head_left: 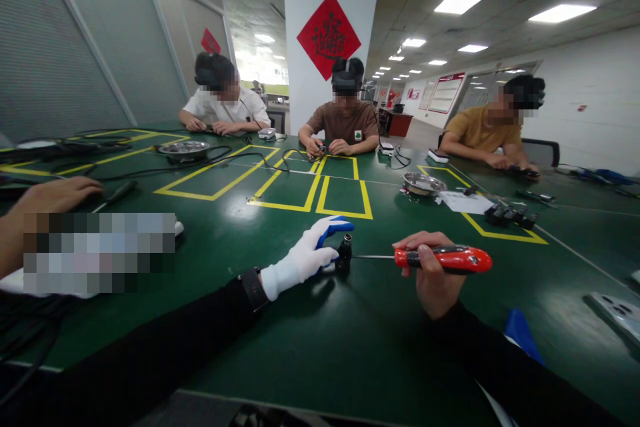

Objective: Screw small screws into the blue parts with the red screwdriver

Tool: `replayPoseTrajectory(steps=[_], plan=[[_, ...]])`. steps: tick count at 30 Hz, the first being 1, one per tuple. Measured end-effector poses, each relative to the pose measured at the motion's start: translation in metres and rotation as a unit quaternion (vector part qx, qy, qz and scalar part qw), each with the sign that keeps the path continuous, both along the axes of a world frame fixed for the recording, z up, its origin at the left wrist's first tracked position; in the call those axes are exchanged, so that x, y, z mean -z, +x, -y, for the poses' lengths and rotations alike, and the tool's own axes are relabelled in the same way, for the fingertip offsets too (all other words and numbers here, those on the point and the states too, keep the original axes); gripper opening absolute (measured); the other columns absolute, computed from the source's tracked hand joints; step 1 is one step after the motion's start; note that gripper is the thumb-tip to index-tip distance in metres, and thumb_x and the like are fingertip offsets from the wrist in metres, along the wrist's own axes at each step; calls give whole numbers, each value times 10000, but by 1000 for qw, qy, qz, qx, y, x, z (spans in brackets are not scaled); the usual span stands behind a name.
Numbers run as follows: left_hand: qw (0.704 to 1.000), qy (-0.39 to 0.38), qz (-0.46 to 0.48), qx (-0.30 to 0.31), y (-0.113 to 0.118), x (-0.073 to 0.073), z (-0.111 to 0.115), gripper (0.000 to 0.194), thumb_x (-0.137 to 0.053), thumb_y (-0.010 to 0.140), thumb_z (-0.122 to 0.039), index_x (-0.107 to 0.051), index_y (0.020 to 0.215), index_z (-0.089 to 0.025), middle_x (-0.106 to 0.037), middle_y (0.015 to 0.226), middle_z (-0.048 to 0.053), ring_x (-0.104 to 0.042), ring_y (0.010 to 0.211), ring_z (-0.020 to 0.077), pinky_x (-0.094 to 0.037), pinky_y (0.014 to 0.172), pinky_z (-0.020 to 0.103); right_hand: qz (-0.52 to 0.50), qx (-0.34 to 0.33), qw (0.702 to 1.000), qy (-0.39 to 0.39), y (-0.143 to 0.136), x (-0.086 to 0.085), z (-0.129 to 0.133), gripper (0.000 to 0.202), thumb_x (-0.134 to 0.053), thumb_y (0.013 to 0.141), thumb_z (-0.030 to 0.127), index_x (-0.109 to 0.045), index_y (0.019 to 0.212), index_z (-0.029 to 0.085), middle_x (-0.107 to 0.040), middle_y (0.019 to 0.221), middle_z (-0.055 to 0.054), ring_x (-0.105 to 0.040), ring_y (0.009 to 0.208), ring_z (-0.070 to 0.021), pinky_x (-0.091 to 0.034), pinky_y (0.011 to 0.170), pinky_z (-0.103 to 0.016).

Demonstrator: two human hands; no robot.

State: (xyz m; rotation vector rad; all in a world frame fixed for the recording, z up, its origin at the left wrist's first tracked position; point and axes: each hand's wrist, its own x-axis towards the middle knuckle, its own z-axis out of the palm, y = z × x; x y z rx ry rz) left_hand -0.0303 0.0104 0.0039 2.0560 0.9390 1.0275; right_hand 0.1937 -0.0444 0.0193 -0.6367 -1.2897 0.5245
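Observation:
My left hand (307, 253), in a white glove with blue fingers, reaches to a small black cylindrical part (345, 252) standing upright on the green table. The thumb lies against its near left side, with the fingers curving behind its top. My bare right hand (434, 273) is closed around the red and black handle of a screwdriver (460, 259). Its metal shaft lies level, pointing left, and the tip meets the side of the black part. The exact contact of tip and part is too small to make out.
A metal bowl (424, 183), white paper (465, 203) and several black parts (510, 215) lie ahead right. A phone (617, 313) and blue glove (523, 333) are nearer. At left are a co-worker's hand (55, 193) and another screwdriver (120, 193). Co-workers sit opposite; cables cross the table (240, 360).

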Motion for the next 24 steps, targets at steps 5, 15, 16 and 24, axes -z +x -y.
replayPoseTrajectory(steps=[5, 15, 16, 24], plan=[[995, 59, -80, 7, 4, 3, 6, 670, -683, 733, -361, -461, 1352, -231, -437, 1424, 82, -365, 1333, 287, -251, 1141, 441, 4, 5, 1000, -5, 0, 0, 0, 106, -587, 819, 236, -640, 746, 181, -660, 716, -19, -557, 425, -103, -391, 336, -223], [995, -90, 5, 43, 11, -9, 9, 435, -661, 715, -207, -621, 1146, -170, -688, 1073, 53, -655, 950, 209, -510, 892, 349, -43, 33, 998, -10, -3, -1, -4, 145, -575, 808, 248, -634, 700, 171, -660, 672, -25, -564, 446, -117, -397, 375, -233], [995, -94, 2, 39, 11, -10, 11, 427, -658, 715, -211, -624, 1139, -168, -693, 1061, 53, -658, 941, 211, -512, 887, 352, -61, 38, 997, -1, -3, -2, -4, 151, -569, 805, 250, -630, 691, 171, -656, 654, -21, -576, 467, -123, -417, 402, -237], [992, 57, -112, 4, 8, 0, 7, 579, -685, 725, -374, -542, 1267, -228, -590, 1268, 62, -524, 1193, 255, -286, 1115, 451, -234, -99, 953, -167, 3, -15, -15, 261, -531, 795, 241, -518, 547, 160, -681, 767, -65, -642, 737, -129, -516, 624, -217]])
